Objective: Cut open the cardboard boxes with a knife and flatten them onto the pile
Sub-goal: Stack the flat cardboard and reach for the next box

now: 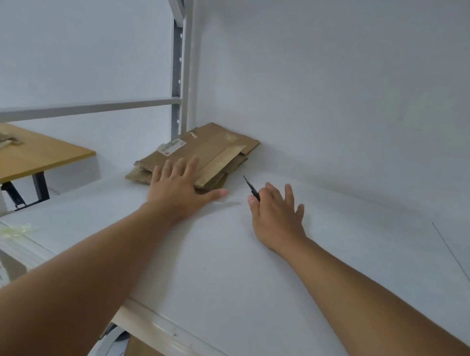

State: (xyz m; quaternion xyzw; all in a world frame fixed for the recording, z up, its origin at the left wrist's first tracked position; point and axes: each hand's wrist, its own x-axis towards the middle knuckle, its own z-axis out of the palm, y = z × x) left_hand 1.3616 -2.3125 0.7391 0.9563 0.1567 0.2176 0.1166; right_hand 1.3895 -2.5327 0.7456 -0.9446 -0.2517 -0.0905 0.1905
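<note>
The right hand, just right of the frame's centre, has its grip closed round a slim dark knife, thumb and forefinger pinching the handle while the other fingers spread loosely on the white shelf; the thin blade points up and to the left, toward the cardboard. The left hand lies flat with straight fingers, holding nothing, its fingertips pressing on the near edge of the pile of flattened boxes and its thumb stretched out to the right along the shelf. That pile sits in the back corner of the shelf, at the middle of the frame, hard by the grey upright post and near the back wall, its long axis running from lower left to upper right. From the knife, the cardboard lies just to the left and a little further back, a short gap of bare shelf between blade tip and pile; the left hand is already on it and is plainly the nearer. To my eye the top piece looks flat already, so this seems a pressing-down rather than a cutting moment. At the frame's left, lower down, stands a wooden table with scraps on it, and more brown cardboard shows under the shelf at the bottom edge.
</note>
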